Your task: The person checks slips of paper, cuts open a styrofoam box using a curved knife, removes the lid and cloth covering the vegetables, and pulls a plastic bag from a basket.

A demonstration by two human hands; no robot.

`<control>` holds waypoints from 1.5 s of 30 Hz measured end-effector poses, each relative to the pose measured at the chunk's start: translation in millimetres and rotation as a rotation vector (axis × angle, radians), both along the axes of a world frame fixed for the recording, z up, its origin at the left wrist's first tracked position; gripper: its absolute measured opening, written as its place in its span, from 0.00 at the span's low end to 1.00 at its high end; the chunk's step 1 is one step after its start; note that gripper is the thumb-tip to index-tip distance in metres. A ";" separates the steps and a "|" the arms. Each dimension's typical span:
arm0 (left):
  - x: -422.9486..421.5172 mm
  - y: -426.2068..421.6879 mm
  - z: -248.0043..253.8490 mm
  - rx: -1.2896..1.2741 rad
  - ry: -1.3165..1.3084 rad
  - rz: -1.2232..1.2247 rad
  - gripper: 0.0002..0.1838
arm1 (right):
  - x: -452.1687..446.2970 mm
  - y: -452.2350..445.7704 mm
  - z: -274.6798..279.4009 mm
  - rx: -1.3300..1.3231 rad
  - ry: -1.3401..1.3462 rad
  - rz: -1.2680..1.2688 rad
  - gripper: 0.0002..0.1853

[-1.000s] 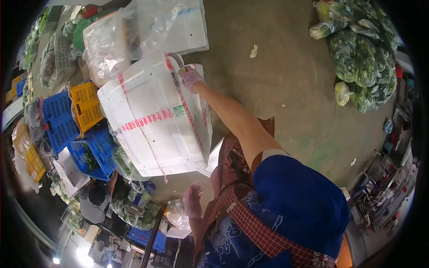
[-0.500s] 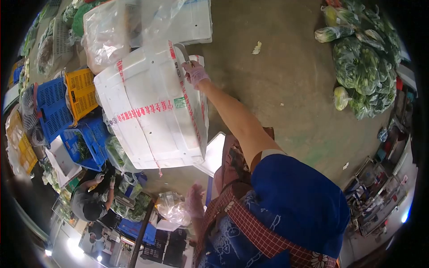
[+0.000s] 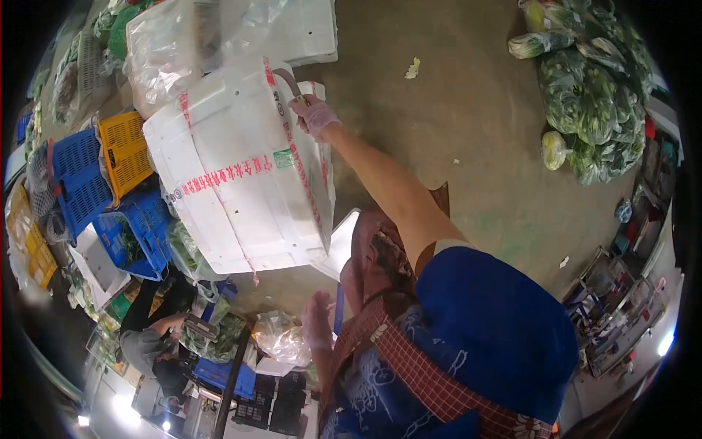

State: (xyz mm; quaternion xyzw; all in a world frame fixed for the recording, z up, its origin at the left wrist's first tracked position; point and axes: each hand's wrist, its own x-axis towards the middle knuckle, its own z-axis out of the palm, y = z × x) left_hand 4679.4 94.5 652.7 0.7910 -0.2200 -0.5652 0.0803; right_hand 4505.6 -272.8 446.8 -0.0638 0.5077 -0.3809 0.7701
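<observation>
My right hand (image 3: 314,118), in a thin clear glove, is wrapped round the handle of a knife with a curved grey blade (image 3: 289,82). The blade lies near the taped upper right edge of a large white foam box (image 3: 234,175). Red printed tape (image 3: 234,174) and a small green label mark the box; it looks tilted in this view. Lower down, my gloved left hand (image 3: 316,322) is held near my body, apart from the box, with nothing visible in its loosely bent fingers.
Blue crates (image 3: 150,234) and a yellow crate (image 3: 128,150) stand left of the box. Another foam box (image 3: 296,33) lies beyond it. Bagged green vegetables (image 3: 592,102) are piled at the right. A co-worker (image 3: 150,347) bends over produce at the lower left.
The view has shifted slightly, so the box and my right hand appear a little further left and up. More of the curved blade shows. The co-worker has leaned over the produce.
</observation>
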 end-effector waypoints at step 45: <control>-41.8 315.3 -33.1 -0.410 0.107 0.727 0.13 | 75.4 504.3 1.4 -0.361 0.603 1.447 0.18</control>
